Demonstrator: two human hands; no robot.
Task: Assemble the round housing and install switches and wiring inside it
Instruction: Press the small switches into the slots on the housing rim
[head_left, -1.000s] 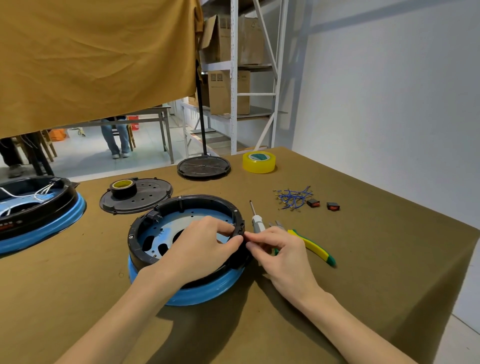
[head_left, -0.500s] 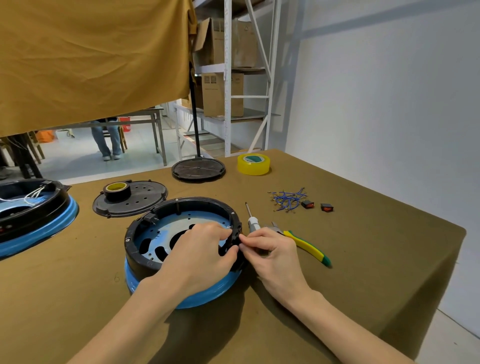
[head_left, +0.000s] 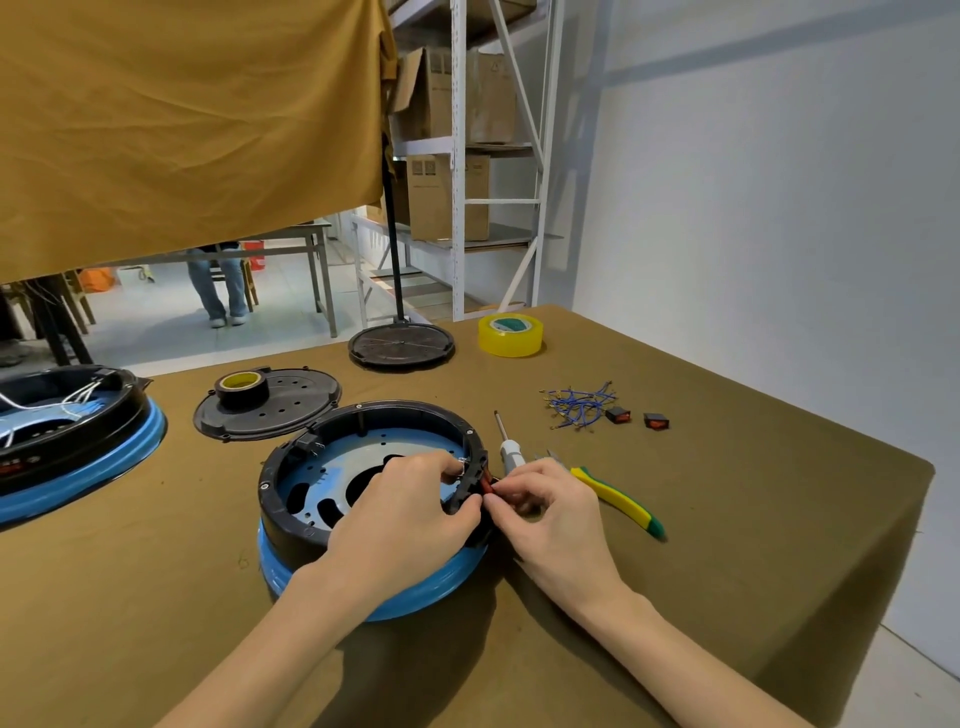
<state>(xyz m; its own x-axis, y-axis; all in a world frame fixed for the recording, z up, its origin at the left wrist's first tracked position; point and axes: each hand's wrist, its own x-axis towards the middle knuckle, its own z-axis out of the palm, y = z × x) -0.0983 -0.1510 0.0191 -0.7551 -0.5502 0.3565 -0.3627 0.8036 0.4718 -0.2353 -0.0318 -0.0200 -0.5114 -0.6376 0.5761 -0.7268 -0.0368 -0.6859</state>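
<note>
The round housing (head_left: 291, 493), a black ring on a blue base, sits in front of me on the brown table. My left hand (head_left: 400, 514) reaches over its right rim and grips the black wall from inside. My right hand (head_left: 545, 514) pinches a small red switch (head_left: 487, 484) against the outside of that wall. Another black switch (head_left: 307, 445) sits in the far left of the ring. Two loose red-and-black switches (head_left: 618, 415) (head_left: 655, 421) and a bundle of short blue wires (head_left: 579, 404) lie to the right.
A screwdriver (head_left: 508, 447) and yellow-green pliers (head_left: 618, 501) lie just beyond my right hand. A black lid (head_left: 291, 410) carrying a tape roll (head_left: 240, 387), a second wired housing (head_left: 62, 441), a stand base (head_left: 401, 345) and yellow tape (head_left: 510, 335) sit farther back.
Both hands have closed in on the housing's right rim. The red switch now shows between my right fingertips at the wall.
</note>
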